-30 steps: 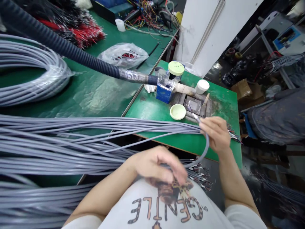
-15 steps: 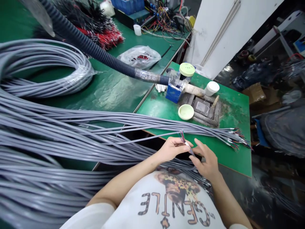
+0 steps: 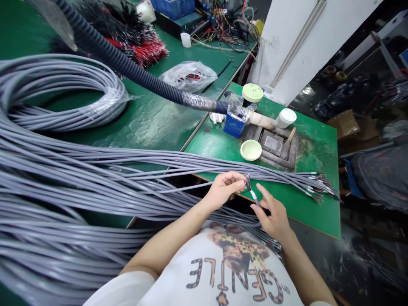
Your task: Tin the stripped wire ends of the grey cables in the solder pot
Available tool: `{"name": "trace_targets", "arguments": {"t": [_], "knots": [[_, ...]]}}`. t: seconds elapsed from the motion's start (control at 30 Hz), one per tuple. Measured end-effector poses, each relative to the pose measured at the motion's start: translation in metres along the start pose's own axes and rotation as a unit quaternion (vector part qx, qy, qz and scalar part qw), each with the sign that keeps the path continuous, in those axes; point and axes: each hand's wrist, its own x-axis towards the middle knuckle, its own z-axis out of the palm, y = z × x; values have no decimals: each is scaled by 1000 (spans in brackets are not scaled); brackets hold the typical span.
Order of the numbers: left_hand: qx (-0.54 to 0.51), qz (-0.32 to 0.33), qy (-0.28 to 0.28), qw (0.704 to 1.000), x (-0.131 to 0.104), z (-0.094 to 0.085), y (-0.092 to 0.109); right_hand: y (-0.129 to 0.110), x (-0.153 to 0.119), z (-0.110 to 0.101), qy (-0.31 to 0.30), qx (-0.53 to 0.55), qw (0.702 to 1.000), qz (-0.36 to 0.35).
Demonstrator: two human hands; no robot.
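Note:
A grey multi-core cable (image 3: 256, 199) with a white band near its stripped end is between my two hands. Thin coloured wires (image 3: 247, 182) fan out of that end. The thumb and fingers of my left hand (image 3: 225, 189) pinch the wires. My right hand (image 3: 273, 213) grips the cable just below the white band with thumb and a finger, its index finger stretched out and apart. Behind my hands, a long bundle of grey cables (image 3: 204, 160) crosses the bench, its stripped ends (image 3: 318, 187) at the right.
A solder pot (image 3: 272, 142) sits on the green bench (image 3: 321, 144), beside a dark extraction hose (image 3: 153, 83), a pale green dish (image 3: 250, 150) and a white cup (image 3: 286, 117). Coiled grey cable (image 3: 110, 102) lies at left. A plastic bag (image 3: 189, 76) is farther back.
My left hand has shifted slightly left and up, now pinching the coloured wires rather than the area by the white band. The band shows more fully. My right hand stays nearly in place.

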Motion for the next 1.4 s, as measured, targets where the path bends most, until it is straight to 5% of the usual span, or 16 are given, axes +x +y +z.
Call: {"name": "trace_targets", "arguments": {"t": [0.37, 0.57, 0.87, 1.4], "knots": [[25, -15, -24, 999, 3, 0, 6, -2, 3, -2, -24, 4, 1000, 3], [8, -13, -11, 1000, 2, 7, 6, -9, 13, -5, -44, 133, 983, 117], [-6, -4, 19, 1000, -3, 20, 0, -13, 29, 8, 93, 148, 971, 163], [13, 32, 77, 996, -1, 34, 0, -16, 45, 13, 154, 251, 935, 199]]}}
